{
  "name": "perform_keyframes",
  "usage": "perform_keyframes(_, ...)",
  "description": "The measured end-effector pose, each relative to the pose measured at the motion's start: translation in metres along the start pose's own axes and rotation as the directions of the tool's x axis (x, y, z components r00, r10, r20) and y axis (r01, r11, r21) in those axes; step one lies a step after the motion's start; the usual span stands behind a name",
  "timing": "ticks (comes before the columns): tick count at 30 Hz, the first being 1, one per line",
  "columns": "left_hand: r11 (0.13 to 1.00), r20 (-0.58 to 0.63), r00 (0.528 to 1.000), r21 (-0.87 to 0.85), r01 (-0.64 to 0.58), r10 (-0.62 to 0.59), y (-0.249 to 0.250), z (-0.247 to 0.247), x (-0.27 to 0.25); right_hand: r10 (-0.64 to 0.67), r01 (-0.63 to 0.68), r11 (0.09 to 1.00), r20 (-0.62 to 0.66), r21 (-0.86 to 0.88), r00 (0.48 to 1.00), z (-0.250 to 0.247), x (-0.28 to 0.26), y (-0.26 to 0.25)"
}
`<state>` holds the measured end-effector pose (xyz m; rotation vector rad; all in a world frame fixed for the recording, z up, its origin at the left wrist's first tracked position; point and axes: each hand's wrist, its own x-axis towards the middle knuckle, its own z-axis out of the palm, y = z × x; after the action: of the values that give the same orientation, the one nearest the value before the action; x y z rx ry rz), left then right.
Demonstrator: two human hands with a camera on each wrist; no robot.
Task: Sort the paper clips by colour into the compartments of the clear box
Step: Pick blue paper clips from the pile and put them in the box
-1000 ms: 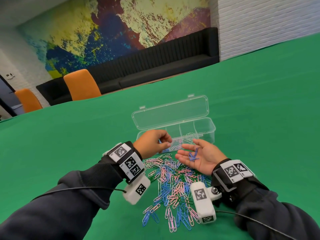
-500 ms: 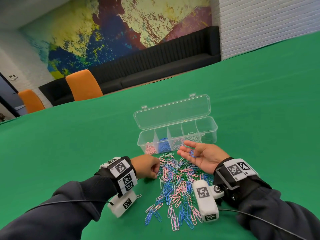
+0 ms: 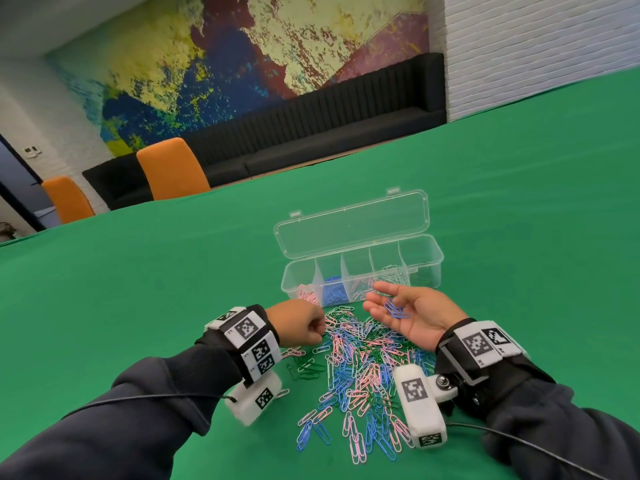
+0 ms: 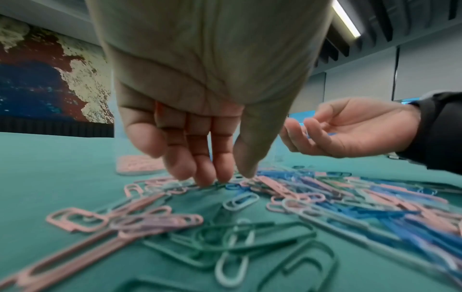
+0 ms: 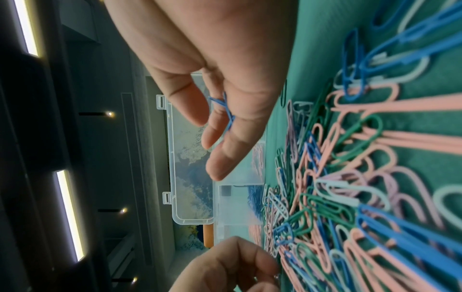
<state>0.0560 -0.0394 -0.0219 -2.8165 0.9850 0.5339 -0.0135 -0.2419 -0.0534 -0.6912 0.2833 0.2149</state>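
Sorting is under way and far from finished. The left hand (image 3: 300, 322) is lowered onto the near-left edge of the pile of paper clips (image 3: 360, 368) on the green table (image 3: 138, 306), fingers (image 4: 200, 170) and thumb drawn together with their tips in the clips. Whether a clip is pinched between them cannot be told; the wrist view is blurred at the fingertips.

The right hand (image 3: 412, 315) is held palm up over the far edge of the pile, just in front of the clear box (image 3: 360, 268), fingers relaxed and nearly straight. A few blue clips (image 3: 394, 310) lie loose in its palm, ungripped.

The box stands with its lid (image 3: 353, 225) open and tilted back. Its leftmost compartment holds pink clips, the next blue; farther right there are a few pale clips and what look like white ones. The contents of the rightmost compartment cannot be made out.

Risks noted:
- The blue clips rest unsecured on an open palm; any tilt could spill them back into the pile.
- The clips lie tangled and overlapping, so lifting one may drag a neighbour of another colour along.
- The compartments are narrow and adjoining; a loose drop could land a clip across a divider or in the wrong colour.
- Green clips show poorly against the green table and could be missed.
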Motion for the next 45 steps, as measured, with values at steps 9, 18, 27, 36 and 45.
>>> perform_keyframes(9, 1.0, 0.07, 0.997, -0.011, -0.017, 0.018, 0.006, 0.005, 0.013, -0.017, 0.017, 1.0, -0.018, -0.008, 1.0, 0.0, 0.0, -0.001)
perform_keyframes(18, 1.0, 0.025, 1.0, -0.027, 0.0, 0.001, 0.001, 0.004, 0.009, -0.017, 0.017, 0.999, -0.011, -0.029, 1.0, 0.0, 0.0, -0.001)
perform_keyframes(27, 1.0, 0.08, 0.997, -0.009, 0.007, -0.006, 0.006, 0.007, 0.016, -0.031, 0.031, 0.999, 0.005, -0.043, 1.0, -0.002, 0.003, 0.001)
perform_keyframes(36, 0.962, -0.177, 0.982, -0.251, -0.104, 0.06, 0.022, -0.033, 0.009, 0.075, -0.077, 0.989, -0.019, -0.124, 0.997, 0.001, 0.004, 0.005)
perform_keyframes(45, 1.0, -0.069, 0.998, -0.001, 0.003, -0.003, 0.006, -0.018, 0.014, 0.123, -0.123, 0.992, 0.001, 0.038, 0.992, -0.004, 0.008, 0.001)
